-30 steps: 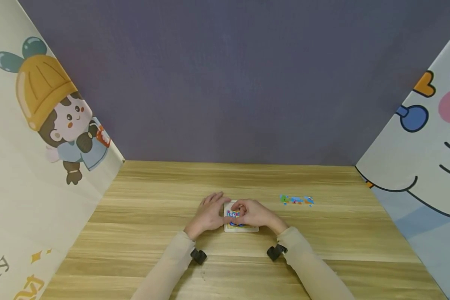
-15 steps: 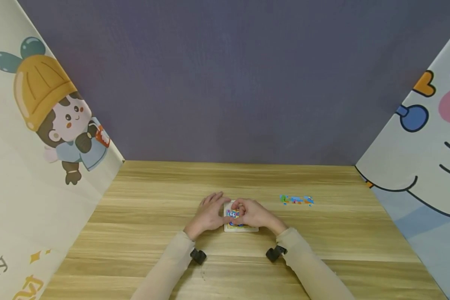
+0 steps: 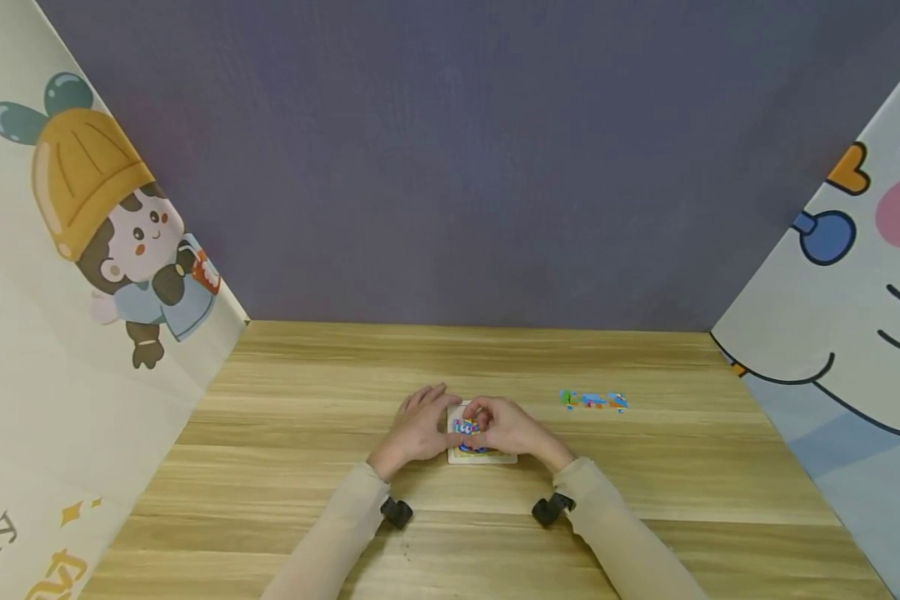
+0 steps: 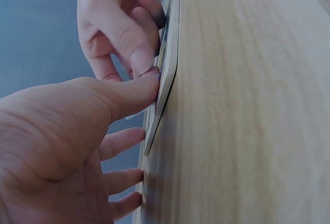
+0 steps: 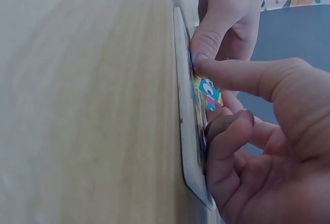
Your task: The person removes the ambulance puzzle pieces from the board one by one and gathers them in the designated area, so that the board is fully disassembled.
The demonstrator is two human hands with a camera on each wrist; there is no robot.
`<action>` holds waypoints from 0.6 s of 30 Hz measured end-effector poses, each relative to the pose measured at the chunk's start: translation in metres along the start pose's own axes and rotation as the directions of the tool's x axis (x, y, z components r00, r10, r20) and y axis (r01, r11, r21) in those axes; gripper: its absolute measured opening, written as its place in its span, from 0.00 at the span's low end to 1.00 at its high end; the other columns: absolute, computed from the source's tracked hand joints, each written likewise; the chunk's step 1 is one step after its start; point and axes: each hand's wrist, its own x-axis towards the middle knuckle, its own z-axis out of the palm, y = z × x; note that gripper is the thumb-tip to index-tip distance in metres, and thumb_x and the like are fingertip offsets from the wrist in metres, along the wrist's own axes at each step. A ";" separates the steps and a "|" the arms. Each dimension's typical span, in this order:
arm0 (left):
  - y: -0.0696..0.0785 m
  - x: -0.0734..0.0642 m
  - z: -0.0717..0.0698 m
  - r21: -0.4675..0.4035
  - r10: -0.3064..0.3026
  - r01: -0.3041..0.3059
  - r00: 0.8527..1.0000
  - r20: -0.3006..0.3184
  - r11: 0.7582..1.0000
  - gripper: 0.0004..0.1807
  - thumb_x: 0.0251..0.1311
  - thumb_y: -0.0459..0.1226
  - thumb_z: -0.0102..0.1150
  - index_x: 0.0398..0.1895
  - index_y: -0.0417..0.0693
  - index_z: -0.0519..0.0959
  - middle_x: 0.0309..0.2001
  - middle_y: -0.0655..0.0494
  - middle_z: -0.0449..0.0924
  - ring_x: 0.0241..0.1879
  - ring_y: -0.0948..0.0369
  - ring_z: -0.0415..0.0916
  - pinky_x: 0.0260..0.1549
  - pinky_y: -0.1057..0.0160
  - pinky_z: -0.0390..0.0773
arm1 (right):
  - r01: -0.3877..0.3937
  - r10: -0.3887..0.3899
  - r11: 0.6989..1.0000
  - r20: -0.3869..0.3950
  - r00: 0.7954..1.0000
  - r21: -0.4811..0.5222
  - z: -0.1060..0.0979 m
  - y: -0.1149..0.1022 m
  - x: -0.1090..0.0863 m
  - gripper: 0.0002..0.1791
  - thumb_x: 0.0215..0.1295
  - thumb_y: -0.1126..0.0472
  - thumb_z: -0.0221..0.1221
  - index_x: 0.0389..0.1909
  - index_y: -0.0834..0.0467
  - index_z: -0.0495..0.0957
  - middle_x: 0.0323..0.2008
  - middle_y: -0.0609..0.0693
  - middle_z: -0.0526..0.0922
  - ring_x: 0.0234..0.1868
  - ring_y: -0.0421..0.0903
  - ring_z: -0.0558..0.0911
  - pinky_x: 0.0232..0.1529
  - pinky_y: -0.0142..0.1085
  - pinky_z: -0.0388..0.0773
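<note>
Touching picture board [image 3: 483, 459], left hand [image 3: 421, 429], right hand [image 3: 516, 431], cut-off wall lettering [image 3: 3, 528] "ky"

Left hand [image 3: 422, 427] rests at the left edge of a pale-rimmed picture board [image 3: 487, 460], right hand [image 3: 512, 429] pinches a colourful piece [image 3: 468, 427] over it, three mostly blue pieces [image 3: 592, 401] lie farther right on the wooden table [image 3: 307, 400]
</note>
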 end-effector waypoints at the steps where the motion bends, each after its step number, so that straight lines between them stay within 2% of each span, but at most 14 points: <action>1: 0.000 0.000 0.000 0.004 -0.002 0.002 1.000 0.000 1.000 0.34 0.68 0.52 0.69 0.73 0.49 0.75 0.83 0.38 0.59 0.83 0.36 0.51 0.81 0.30 0.48 | 0.004 -0.004 1.000 -0.003 1.000 0.008 0.000 0.000 0.000 0.16 0.66 0.58 0.73 0.50 0.57 0.82 0.33 0.47 0.79 0.33 0.43 0.75 0.32 0.32 0.73; 6: 0.000 0.000 0.000 0.008 -0.004 0.004 1.000 0.001 1.000 0.34 0.69 0.53 0.68 0.73 0.50 0.75 0.83 0.38 0.59 0.83 0.35 0.51 0.81 0.30 0.48 | 0.014 -0.013 0.998 -0.006 1.000 0.059 0.000 0.002 -0.002 0.14 0.70 0.55 0.68 0.50 0.57 0.82 0.42 0.50 0.82 0.43 0.45 0.78 0.41 0.35 0.77; 13: -0.001 0.001 0.000 -0.002 -0.005 0.005 1.000 0.002 1.000 0.34 0.68 0.53 0.69 0.74 0.51 0.75 0.83 0.39 0.58 0.83 0.36 0.50 0.81 0.30 0.47 | 0.018 -0.018 0.995 -0.002 1.000 0.096 -0.001 0.005 -0.002 0.11 0.72 0.59 0.65 0.51 0.58 0.82 0.44 0.52 0.82 0.42 0.46 0.79 0.32 0.32 0.77; 18: -0.002 0.001 0.001 -0.009 -0.004 0.004 1.000 0.005 1.000 0.34 0.68 0.52 0.69 0.74 0.51 0.75 0.83 0.39 0.58 0.83 0.36 0.50 0.81 0.30 0.47 | 0.019 -0.019 0.995 -0.003 1.000 0.097 -0.001 0.010 0.000 0.10 0.73 0.62 0.64 0.51 0.58 0.82 0.44 0.54 0.82 0.42 0.46 0.79 0.30 0.33 0.77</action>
